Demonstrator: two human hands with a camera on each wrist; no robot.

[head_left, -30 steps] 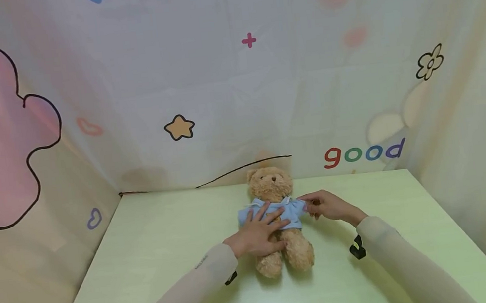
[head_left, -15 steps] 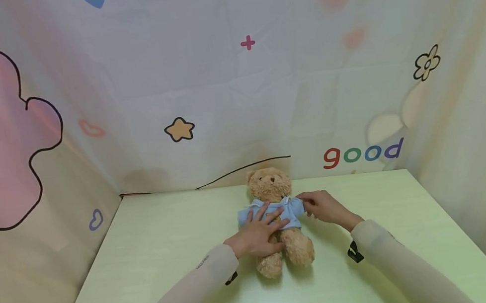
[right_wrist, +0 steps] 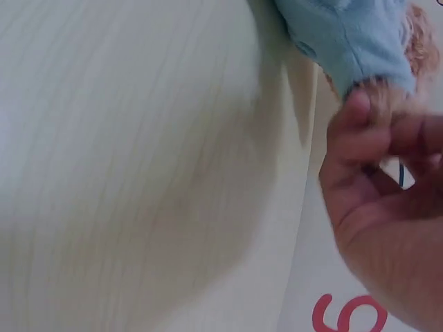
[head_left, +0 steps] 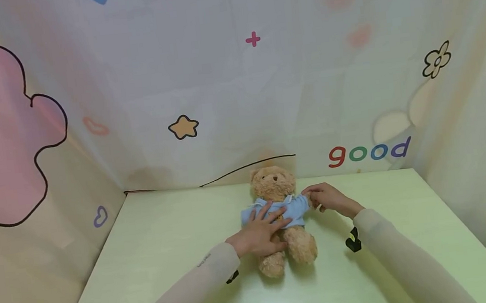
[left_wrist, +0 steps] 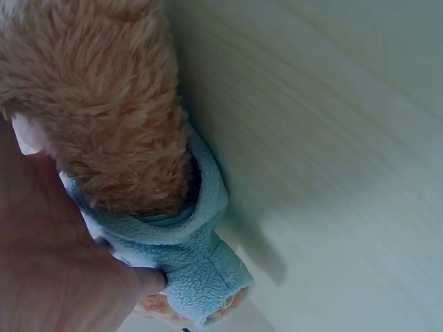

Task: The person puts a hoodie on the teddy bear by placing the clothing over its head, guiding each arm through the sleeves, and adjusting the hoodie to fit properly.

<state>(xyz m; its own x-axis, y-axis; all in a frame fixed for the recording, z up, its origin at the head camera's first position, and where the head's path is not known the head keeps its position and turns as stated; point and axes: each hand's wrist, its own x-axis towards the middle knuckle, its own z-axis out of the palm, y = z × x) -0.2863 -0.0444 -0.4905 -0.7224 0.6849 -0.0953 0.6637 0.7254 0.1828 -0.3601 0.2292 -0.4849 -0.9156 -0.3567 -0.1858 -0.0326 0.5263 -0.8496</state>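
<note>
A light-brown teddy bear (head_left: 273, 186) in a blue hooded top (head_left: 296, 210) lies face up near the table's back edge. Across its belly and chest my left hand (head_left: 257, 236) rests with fingers spread. In the left wrist view that hand (left_wrist: 66, 259) touches the top beside a furry leg (left_wrist: 118, 104). My right hand (head_left: 331, 198) pinches the end of the bear's arm at the right-hand sleeve. Seen from the right wrist, a furry paw (right_wrist: 384, 100) pokes out of the blue sleeve (right_wrist: 356, 45) between the thumb and fingers of my right hand (right_wrist: 377, 187).
The pale green table (head_left: 156, 261) meets a printed cloth backdrop (head_left: 217, 84) at the back. Cloth also hangs along both sides. Dark wrist camera mounts (head_left: 353, 240) sit under the sleeves.
The right hand has shifted slightly up and now grips the paw, with the bear's arm lifted outward a little. The left hand stays on the bear's front.
</note>
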